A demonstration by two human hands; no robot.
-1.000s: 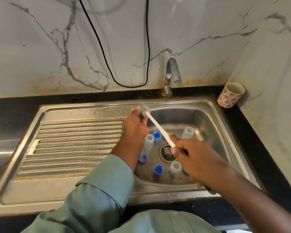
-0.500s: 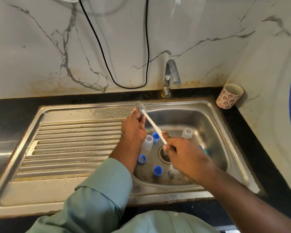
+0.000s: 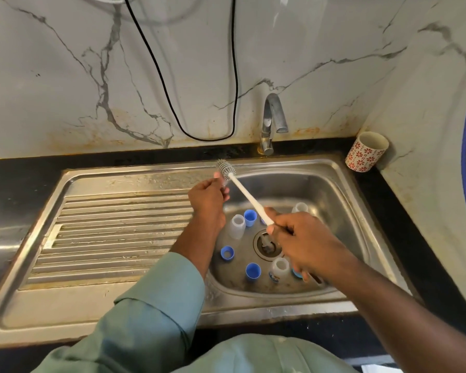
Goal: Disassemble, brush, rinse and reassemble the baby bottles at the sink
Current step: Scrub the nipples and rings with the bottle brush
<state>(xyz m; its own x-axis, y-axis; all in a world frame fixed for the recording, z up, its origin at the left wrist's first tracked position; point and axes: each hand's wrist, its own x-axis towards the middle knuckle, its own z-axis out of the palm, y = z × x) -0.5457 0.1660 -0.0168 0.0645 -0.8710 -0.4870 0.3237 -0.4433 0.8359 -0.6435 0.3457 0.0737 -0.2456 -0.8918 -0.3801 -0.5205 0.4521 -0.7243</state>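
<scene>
My right hand [image 3: 304,243] grips the lower end of a white bottle brush [image 3: 246,196] above the sink basin [image 3: 331,200]. The brush's grey bristle head [image 3: 225,169] sticks out just past the fingertips of my left hand [image 3: 207,197]. That hand pinches a small clear part, mostly hidden by the fingers. In the basin stand three clear bottle bodies [image 3: 238,226] [image 3: 299,207] [image 3: 279,269]. Two blue caps [image 3: 250,217] [image 3: 253,271] and a blue ring [image 3: 227,253] lie around the drain.
A steel tap [image 3: 272,122] rises behind the basin, with no water running. The ribbed drainboard [image 3: 113,232] lies to the left. A red-patterned cup [image 3: 366,152] leans in the back right corner. A black cable [image 3: 172,103] hangs on the marble wall.
The bristle head has pushed a little farther out past my left fingertips. My right hand has shifted slightly up and left along the brush's line. The parts in the basin have not moved.
</scene>
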